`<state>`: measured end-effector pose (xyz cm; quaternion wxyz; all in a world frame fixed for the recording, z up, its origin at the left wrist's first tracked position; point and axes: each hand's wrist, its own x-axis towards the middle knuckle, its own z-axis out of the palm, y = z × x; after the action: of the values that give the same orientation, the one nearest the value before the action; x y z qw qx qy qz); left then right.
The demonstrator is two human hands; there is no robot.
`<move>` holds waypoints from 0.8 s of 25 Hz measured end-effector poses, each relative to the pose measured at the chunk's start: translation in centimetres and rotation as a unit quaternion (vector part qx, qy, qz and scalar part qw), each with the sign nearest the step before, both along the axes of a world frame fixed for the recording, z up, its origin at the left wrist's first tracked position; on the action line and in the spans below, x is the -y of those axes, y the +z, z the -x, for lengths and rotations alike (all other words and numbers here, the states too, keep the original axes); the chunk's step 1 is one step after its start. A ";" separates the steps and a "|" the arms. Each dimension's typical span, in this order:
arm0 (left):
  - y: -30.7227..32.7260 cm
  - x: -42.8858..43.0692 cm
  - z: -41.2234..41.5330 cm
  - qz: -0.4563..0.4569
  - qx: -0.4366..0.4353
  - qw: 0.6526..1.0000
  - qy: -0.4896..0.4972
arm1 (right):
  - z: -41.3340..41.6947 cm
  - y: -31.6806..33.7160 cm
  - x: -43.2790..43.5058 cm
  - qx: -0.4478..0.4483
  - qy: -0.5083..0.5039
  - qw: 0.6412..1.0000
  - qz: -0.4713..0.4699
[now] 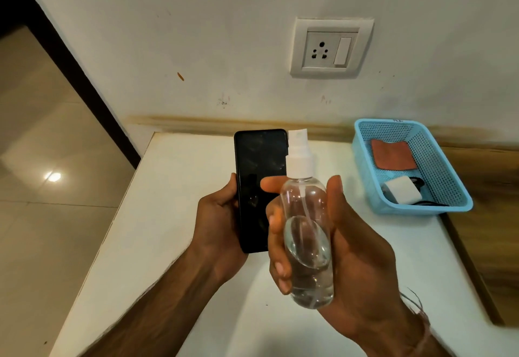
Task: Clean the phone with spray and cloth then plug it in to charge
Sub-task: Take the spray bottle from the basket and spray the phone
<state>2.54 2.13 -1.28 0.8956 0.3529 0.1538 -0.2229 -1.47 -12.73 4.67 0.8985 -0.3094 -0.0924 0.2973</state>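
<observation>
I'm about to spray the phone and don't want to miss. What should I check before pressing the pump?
1. Grip on phone by left hand, screen toward the camera: ok.
2. Grip on bottle by right hand: ok.
3. Liquid in bottle: ok.
4. Finger on pump: not ok, the fingers sit below it.
5. Nozzle aimed at phone: cannot tell.
6. Wiping cloth ready in basket: ok.
</observation>
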 end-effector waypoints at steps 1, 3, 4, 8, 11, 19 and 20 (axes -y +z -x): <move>0.1 0.0 0.0 -0.007 -0.005 1.000 -0.001 | 0.1 0.1 0.0 -0.006 0.013 1.000 -0.018; 0.3 0.1 0.0 -0.008 -0.007 1.000 -0.002 | 0.2 0.1 0.1 -0.016 0.026 0.999 -0.035; 0.2 0.2 0.0 -0.007 -0.008 1.000 -0.004 | 0.2 0.1 0.1 -0.018 0.026 0.999 -0.035; 0.0 0.1 0.2 -0.017 -0.003 1.000 -0.007 | 0.2 0.0 0.0 -0.017 0.023 0.999 -0.038; 0.0 0.1 0.1 -0.032 -0.012 0.999 -0.003 | 0.0 -0.1 0.0 -0.018 0.027 0.999 -0.037; -0.7 0.0 -0.1 -0.055 -0.012 0.998 0.006 | -0.3 -0.1 0.2 -0.013 0.032 0.999 -0.034; -0.8 0.0 -0.1 -0.055 -0.013 0.998 0.010 | -0.3 -0.2 0.2 -0.010 0.030 0.999 -0.034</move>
<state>2.69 2.16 -2.06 0.8748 0.3973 0.1811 -0.2100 -1.12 -12.89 4.51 0.8998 -0.2732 -0.1031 0.3242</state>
